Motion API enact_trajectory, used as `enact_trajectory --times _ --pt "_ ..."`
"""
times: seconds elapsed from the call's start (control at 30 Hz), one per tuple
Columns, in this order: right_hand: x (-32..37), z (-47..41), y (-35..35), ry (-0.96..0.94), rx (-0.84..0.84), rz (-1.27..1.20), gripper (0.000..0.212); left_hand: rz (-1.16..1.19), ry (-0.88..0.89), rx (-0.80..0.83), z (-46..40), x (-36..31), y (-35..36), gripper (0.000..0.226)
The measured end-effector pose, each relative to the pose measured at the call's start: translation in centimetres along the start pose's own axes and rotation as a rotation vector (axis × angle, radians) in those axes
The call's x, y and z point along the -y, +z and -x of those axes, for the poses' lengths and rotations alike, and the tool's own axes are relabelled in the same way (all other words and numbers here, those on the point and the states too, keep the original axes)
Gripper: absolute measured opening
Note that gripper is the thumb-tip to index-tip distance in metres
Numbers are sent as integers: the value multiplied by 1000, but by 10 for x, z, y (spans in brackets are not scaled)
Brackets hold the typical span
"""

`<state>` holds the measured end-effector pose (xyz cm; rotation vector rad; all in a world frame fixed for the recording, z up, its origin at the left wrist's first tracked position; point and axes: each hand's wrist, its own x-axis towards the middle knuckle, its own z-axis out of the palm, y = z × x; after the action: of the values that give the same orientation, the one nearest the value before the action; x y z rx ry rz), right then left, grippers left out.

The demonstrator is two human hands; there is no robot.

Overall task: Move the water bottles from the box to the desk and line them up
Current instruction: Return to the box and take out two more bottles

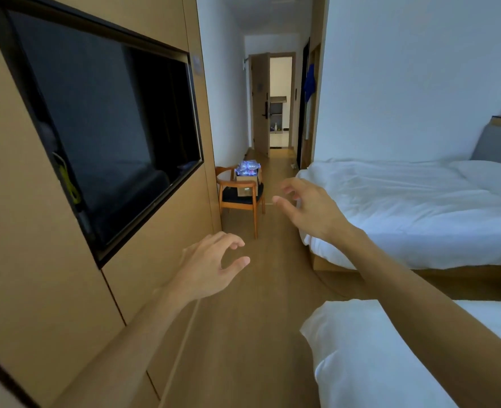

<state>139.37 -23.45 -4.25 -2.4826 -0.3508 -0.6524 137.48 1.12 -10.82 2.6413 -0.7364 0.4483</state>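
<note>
A cardboard box (246,184) stands on the seat of a wooden chair (239,201) down the aisle, against the left wall. A wrapped pack of water bottles (247,167) with blue labels sticks out of its top. My left hand (211,266) is stretched forward at mid height, fingers loosely curved, holding nothing. My right hand (308,207) reaches out further ahead, fingers spread and relaxed, also empty. Both hands are well short of the chair. No desk is visible.
A wall-mounted TV (105,134) sits in the wooden panel wall on the left. Two beds with white bedding, one (419,207) ahead and one (375,357) near, line the right side. A wood-floor aisle (258,304) runs between them to an open door (280,101).
</note>
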Motion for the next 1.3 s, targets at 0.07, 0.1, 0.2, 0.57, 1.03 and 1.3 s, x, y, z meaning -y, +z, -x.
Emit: enact_trajectory --times 0.07,0.1,0.2,0.57,1.03,1.3 --pt "-19 -30 10 4 3 -2 37 -3 -3 -7 -34 17 11 38" --pt "-29 -46 16 5 0 0 37 -7 0 -10 -51 25 18 39" --pt "-60 -92 39 9 -2 2 36 -15 5 -9 -101 53 41 39" --pt "-174 -303 124 48 -10 62 40 60 33 -4 -325 177 102 35" --pt "-352 -514 203 115 -23 60 40 99 89 27 -584 285 207 38" --pt "-471 -662 240 111 -15 9 41 100 51 35 -749 331 264 28"
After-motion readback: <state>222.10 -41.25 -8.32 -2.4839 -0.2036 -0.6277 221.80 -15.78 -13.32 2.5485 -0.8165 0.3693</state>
